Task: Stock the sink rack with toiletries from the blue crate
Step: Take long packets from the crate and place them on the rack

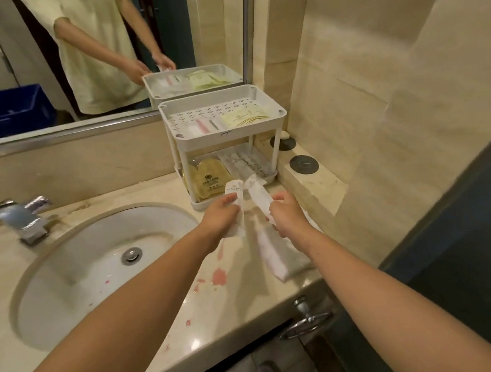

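A white two-tier sink rack [272, 111] stands on the counter against the mirror. Its top shelf holds clear sachets and a pale yellow packet [245, 116]. On the lower shelf lie a yellow pouch [210, 179] and long white packets [247, 162]. Just in front of the lower shelf, my left hand [221, 216] grips one long white packet [234, 187]. My right hand [285, 212] grips another white packet [259, 193] beside it. More white packets [273, 256] lie on the counter under my right wrist. The blue crate [9, 110] shows only as a reflection in the mirror.
The oval sink basin [94, 264] and chrome tap [19, 216] lie to the left. Pink stains [218, 276] mark the counter. A raised ledge right of the rack carries two round black discs [304, 164]. A towel ring [307, 321] hangs below the counter edge.
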`<state>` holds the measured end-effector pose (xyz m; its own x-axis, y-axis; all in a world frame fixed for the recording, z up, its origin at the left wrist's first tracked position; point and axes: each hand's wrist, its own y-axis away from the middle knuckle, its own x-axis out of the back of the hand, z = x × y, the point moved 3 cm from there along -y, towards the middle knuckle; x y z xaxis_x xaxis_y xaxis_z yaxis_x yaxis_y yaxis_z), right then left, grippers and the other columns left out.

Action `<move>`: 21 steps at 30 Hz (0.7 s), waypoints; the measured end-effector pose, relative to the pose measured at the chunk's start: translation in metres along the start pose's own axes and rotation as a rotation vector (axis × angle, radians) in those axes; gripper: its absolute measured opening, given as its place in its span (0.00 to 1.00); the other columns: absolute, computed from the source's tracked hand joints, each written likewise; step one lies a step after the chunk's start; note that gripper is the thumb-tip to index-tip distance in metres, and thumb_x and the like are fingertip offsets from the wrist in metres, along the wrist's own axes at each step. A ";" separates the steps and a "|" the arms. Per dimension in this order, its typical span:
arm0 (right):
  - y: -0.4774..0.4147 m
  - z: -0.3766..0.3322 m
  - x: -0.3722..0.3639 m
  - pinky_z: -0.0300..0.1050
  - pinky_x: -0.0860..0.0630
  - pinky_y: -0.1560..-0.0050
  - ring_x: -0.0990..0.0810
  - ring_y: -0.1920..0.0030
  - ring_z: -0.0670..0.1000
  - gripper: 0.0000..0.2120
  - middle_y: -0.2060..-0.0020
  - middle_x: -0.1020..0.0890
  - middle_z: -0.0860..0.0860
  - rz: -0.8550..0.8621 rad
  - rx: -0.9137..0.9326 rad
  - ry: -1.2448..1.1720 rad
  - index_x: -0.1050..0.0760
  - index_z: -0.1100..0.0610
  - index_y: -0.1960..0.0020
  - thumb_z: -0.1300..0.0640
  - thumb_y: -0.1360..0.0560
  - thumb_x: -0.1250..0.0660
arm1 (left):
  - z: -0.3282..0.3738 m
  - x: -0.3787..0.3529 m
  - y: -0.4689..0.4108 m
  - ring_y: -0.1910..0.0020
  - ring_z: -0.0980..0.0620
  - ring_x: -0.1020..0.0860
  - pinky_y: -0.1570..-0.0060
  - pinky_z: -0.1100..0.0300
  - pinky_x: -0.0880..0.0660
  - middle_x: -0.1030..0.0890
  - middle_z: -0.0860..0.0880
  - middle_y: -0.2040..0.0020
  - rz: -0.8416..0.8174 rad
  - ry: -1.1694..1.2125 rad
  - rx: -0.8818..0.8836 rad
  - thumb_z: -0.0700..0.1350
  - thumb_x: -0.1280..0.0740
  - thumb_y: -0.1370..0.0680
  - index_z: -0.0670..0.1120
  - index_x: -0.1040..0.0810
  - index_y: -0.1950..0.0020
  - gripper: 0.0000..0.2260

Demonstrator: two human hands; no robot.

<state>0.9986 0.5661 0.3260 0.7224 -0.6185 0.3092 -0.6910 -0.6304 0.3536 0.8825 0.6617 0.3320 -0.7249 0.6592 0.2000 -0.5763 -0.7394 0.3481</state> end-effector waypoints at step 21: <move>-0.256 0.021 0.007 0.52 0.21 0.48 0.20 0.53 0.53 0.06 0.54 0.20 0.49 -0.051 -0.013 -0.004 0.31 0.47 0.51 0.56 0.25 0.35 | 0.003 -0.058 -0.226 0.54 0.53 0.23 0.67 0.70 0.27 0.27 0.47 0.31 0.109 0.016 0.122 0.32 0.41 0.23 0.49 0.34 0.25 0.27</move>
<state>1.1801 0.7129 0.2192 0.7565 -0.5877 0.2869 -0.6530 -0.6550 0.3801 1.0562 0.7906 0.2445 -0.7871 0.5729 0.2284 -0.4444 -0.7836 0.4341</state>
